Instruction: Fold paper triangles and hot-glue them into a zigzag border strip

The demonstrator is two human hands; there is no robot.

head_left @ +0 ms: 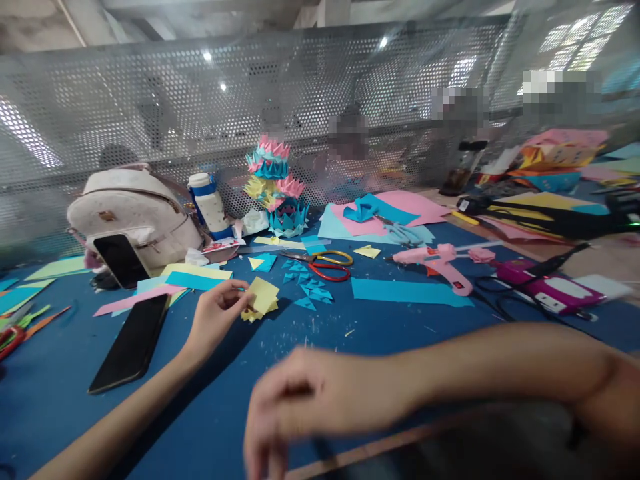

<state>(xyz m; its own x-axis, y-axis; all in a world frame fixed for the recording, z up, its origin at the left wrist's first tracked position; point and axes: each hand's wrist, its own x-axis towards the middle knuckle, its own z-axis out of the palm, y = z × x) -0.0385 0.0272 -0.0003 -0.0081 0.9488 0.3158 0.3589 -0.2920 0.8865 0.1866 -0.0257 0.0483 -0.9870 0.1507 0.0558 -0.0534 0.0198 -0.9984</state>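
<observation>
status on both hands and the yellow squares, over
Left hand pinching yellow squares. Right hand blurred, grip unclear. Blue triangles lie close beside the squares.

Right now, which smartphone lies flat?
The smartphone nearer the left hand, face up on the blue tabletop; the other smartphone stands tilted in front of the pale backpack.

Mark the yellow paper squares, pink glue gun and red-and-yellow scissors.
Yellow paper squares [265, 294]: head view, top sheet's face.
Pink glue gun [444, 258]: head view, on its body.
Red-and-yellow scissors [309, 258]: head view, near the pivot.
</observation>
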